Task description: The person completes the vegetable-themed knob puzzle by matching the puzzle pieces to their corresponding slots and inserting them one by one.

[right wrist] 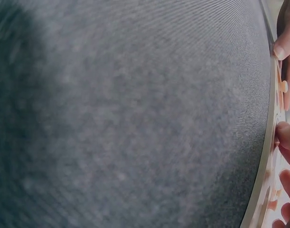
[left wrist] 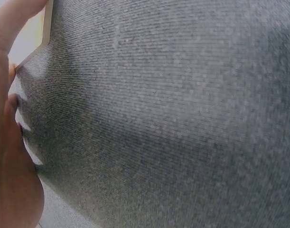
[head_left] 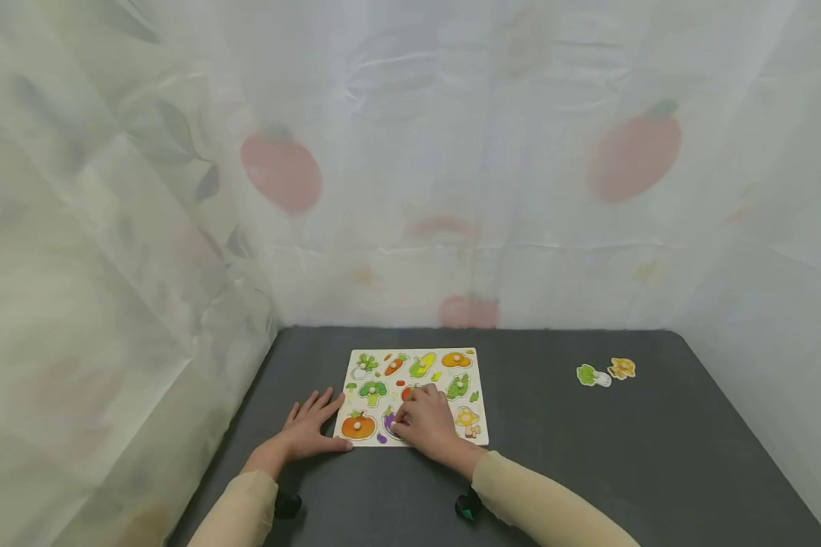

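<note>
A white vegetable puzzle board [head_left: 385, 353] lies on the dark table. My left hand [head_left: 304, 431] spreads its fingers at the board's left side, with the thumb at the near left corner; in the left wrist view the thumb [left wrist: 7, 28] overlaps the board's edge. Over the board's near middle is my right hand [head_left: 431, 425], its thumb and fingers pinching the purple eggplant piece [head_left: 388, 420], partly covered by them. Left of it sits the pumpkin piece [head_left: 359, 427], with a broccoli piece [head_left: 373, 392] above. A tomato piece [head_left: 407, 393] shows partly behind the right hand.
Off to the right on the table lie a loose bok choy piece [head_left: 593, 376] and a mushroom piece [head_left: 621, 368], side by side. Carrot [head_left: 394, 366], corn [head_left: 422, 365] and pea pod [head_left: 458, 386] pictures show on the board. Pale printed curtains [head_left: 520, 228] surround the table.
</note>
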